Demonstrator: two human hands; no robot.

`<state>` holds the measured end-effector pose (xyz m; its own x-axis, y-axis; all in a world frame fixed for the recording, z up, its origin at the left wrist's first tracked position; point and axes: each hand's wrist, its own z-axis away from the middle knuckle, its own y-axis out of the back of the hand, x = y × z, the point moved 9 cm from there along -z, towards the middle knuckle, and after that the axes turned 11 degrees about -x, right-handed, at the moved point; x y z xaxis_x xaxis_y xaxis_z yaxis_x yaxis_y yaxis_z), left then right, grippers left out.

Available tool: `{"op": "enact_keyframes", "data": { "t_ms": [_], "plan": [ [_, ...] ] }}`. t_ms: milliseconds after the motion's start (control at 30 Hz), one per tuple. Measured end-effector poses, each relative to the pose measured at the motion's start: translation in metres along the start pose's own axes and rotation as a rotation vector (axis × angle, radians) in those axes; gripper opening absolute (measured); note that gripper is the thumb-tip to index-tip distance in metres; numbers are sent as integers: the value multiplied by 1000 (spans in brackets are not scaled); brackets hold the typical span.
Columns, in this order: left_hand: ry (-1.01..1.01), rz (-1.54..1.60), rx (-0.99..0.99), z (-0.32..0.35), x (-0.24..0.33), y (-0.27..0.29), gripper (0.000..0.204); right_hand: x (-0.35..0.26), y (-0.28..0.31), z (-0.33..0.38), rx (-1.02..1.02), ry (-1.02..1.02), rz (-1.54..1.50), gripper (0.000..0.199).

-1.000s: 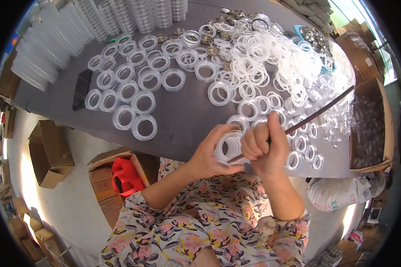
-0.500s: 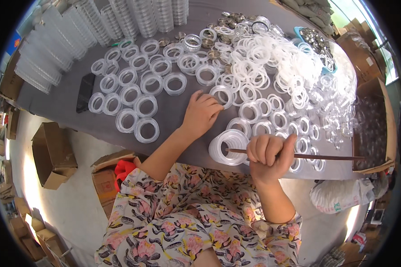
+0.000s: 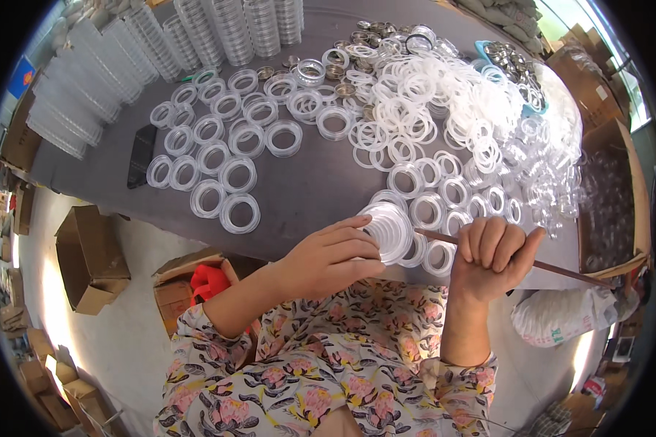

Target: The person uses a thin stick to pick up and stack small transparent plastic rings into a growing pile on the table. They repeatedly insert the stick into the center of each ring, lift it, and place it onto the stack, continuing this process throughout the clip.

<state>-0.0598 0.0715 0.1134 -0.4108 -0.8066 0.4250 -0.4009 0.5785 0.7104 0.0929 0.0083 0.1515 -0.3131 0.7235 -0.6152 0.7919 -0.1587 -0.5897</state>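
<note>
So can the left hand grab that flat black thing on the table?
Probably not straight away: the left hand has the ring stack, and loose clear rings lie between it and the flat black thing.

A pale garment [image 3: 299,371] printed with pink flowers, dark leaves and yellow touches has loose elbow-length sleeves [image 3: 463,386].

Wkshp w/ heaped rings [image 3: 488,109], ctns [image 3: 98,255]

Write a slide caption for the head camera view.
Left hand holding a stack of clear plastic rings, right hand gripping a thin brown stick, beside a grey table.
</note>
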Motion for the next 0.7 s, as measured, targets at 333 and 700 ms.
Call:
{"op": "enact_keyframes", "data": {
  "t_ms": [333,700],
  "plan": [
    [441,612,265,7,-52,-19,80,47,-27,11,-71,-365,4,59],
    [410,829,339,10,-59,-34,75,58,-33,-19,-254,-210,249,57]
  ]
}}
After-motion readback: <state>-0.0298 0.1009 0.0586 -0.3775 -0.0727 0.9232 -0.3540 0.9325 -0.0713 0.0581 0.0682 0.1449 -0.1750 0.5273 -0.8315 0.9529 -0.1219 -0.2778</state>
